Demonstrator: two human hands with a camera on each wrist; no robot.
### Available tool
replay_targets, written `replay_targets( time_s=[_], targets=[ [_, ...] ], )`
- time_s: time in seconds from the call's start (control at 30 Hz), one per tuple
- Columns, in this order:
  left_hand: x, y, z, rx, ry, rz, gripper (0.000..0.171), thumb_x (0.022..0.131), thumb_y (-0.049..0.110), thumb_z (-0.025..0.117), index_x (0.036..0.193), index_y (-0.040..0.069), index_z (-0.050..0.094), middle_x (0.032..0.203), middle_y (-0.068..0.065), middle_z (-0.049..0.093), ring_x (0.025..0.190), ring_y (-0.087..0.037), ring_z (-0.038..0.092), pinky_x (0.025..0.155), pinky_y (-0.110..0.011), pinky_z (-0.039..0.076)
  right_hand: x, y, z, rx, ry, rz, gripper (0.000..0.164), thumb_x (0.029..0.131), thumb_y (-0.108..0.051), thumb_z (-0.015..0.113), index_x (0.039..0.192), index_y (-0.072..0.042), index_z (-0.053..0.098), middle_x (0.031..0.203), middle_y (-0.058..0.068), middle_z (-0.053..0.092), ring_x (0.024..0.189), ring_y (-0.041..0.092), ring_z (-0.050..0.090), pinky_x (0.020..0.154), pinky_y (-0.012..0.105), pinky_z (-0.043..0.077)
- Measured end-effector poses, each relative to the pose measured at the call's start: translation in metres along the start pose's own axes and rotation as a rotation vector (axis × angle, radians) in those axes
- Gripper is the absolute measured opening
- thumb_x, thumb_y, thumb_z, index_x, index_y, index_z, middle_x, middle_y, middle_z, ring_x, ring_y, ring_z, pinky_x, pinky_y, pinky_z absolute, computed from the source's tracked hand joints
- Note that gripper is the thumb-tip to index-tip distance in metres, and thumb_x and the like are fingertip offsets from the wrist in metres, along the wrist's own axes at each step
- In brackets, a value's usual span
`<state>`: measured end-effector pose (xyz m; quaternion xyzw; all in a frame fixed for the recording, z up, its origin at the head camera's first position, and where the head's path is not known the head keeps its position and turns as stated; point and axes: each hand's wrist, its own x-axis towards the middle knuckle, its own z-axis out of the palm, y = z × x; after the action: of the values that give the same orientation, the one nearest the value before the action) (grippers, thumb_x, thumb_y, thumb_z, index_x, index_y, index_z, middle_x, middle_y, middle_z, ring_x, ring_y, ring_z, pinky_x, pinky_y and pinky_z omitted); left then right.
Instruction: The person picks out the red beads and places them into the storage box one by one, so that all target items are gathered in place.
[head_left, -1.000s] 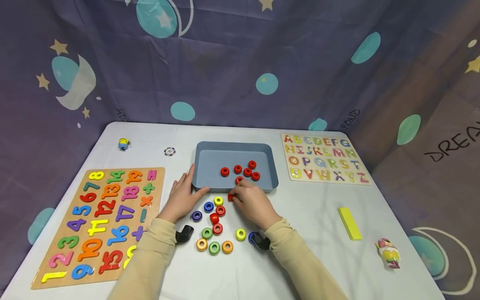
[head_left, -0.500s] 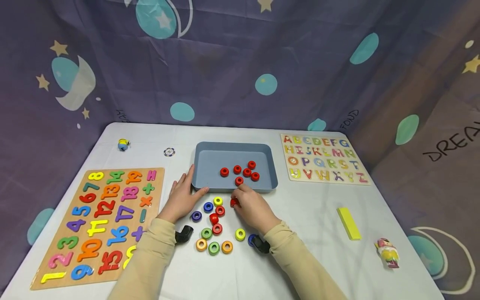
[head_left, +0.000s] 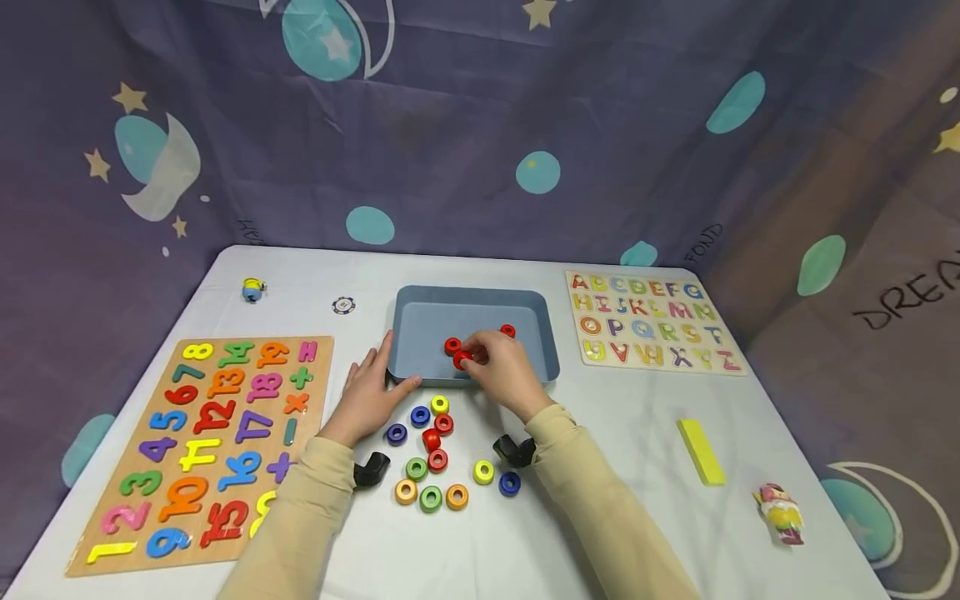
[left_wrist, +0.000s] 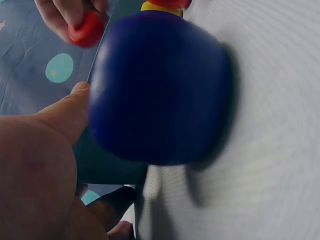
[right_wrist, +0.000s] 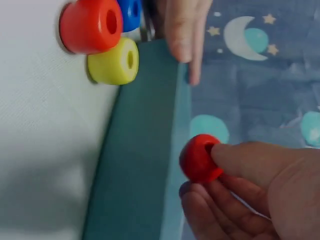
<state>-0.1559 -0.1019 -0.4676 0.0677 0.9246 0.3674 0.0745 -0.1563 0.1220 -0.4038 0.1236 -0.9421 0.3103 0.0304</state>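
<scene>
My right hand (head_left: pixel 506 371) pinches a red bead (right_wrist: pixel 197 160) between thumb and fingers, over the front part of the grey-blue tray (head_left: pixel 468 290). Two other red beads show in the tray, one (head_left: pixel 452 345) just left of the fingers and one (head_left: pixel 507 331) behind them; the hand hides the rest. With fingers spread, my left hand (head_left: pixel 367 400) rests at the tray's front left corner, its thumb along the front wall. In the left wrist view a dark blue bead (left_wrist: pixel 160 90) looms close to the camera.
In front of the tray lie several loose beads: red (head_left: pixel 437 460), yellow (head_left: pixel 483 481), green (head_left: pixel 431 508), orange (head_left: pixel 457 506) and blue (head_left: pixel 509 492). A number board (head_left: pixel 198 450) flanks the left arm. An alphabet board (head_left: pixel 652 321), yellow block (head_left: pixel 701 452) and small figurine (head_left: pixel 781 514) are on the right.
My right hand has lifted the red bead from the cloth before the tray and carried it forward over the tray. The blue bead near the right wrist is now uncovered. My left hand stays put.
</scene>
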Motion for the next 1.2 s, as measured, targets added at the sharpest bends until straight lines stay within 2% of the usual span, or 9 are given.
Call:
replay_targets(
  time_s=[0.1,0.23,0.4,0.63,0.83,1.0,1.2],
  targets=[
    [0.000,0.000,0.000,-0.001,-0.005,-0.001,0.093,0.091,0.058,0.053,0.156,0.024,-0.003,0.159,-0.020,0.022,0.149,-0.040,0.011,0.122,-0.056,-0.004,0.008,0.001,0.007,-0.010,-0.041,0.044,0.015,0.087,-0.015,0.070,0.101,-0.011,0.071,0.095,0.002,0.069,0.082,0.013,0.062,0.074,0.027,0.055],
    [0.000,0.000,-0.001,-0.004,-0.001,-0.011,0.093,0.091,0.059,0.053,0.156,0.026,-0.003,0.159,-0.020,0.022,0.150,-0.038,0.011,0.122,-0.054,-0.004,0.011,0.002,0.016,-0.072,-0.072,0.041,0.018,0.089,-0.015,0.068,0.106,-0.009,0.071,0.098,0.004,0.070,0.085,0.017,0.063,0.076,0.030,0.055],
    [0.000,0.002,-0.001,-0.005,0.000,-0.015,0.093,0.091,0.059,0.053,0.156,0.027,-0.004,0.159,-0.020,0.021,0.149,-0.039,0.010,0.122,-0.056,-0.004,0.008,0.004,0.018,-0.128,-0.018,0.000,0.021,0.090,-0.014,0.066,0.109,-0.008,0.071,0.102,0.007,0.071,0.087,0.019,0.063,0.078,0.033,0.055],
    [0.001,-0.001,0.001,-0.003,0.003,-0.016,0.093,0.091,0.059,0.053,0.156,0.027,-0.005,0.159,-0.020,0.022,0.149,-0.039,0.010,0.122,-0.056,-0.004,-0.001,0.001,0.012,-0.091,0.027,-0.034,0.019,0.090,-0.010,0.063,0.107,-0.010,0.072,0.101,0.004,0.070,0.084,0.015,0.062,0.076,0.030,0.054],
    [0.001,-0.001,0.002,0.000,0.003,-0.016,0.093,0.091,0.060,0.053,0.156,0.027,-0.005,0.159,-0.019,0.021,0.150,-0.039,0.009,0.122,-0.056,-0.005,-0.022,-0.003,0.004,-0.056,0.037,-0.075,0.014,0.089,-0.011,0.066,0.101,-0.010,0.072,0.094,0.000,0.069,0.081,0.010,0.061,0.073,0.025,0.053],
    [0.000,0.001,0.000,-0.007,0.001,-0.014,0.093,0.091,0.059,0.053,0.156,0.026,-0.004,0.159,-0.019,0.021,0.149,-0.040,0.009,0.122,-0.056,-0.005,-0.045,-0.004,0.007,-0.016,-0.030,-0.099,0.014,0.087,-0.011,0.069,0.101,-0.012,0.072,0.094,-0.004,0.068,0.079,0.005,0.062,0.071,0.020,0.054],
    [-0.001,0.001,-0.001,-0.009,-0.006,-0.025,0.093,0.091,0.059,0.053,0.156,0.027,-0.005,0.160,-0.019,0.019,0.149,-0.039,0.008,0.122,-0.056,-0.005,-0.072,-0.008,0.019,0.064,-0.196,-0.093,0.016,0.087,-0.016,0.071,0.102,-0.013,0.070,0.095,-0.004,0.067,0.079,0.002,0.059,0.071,0.016,0.053]
  ],
)
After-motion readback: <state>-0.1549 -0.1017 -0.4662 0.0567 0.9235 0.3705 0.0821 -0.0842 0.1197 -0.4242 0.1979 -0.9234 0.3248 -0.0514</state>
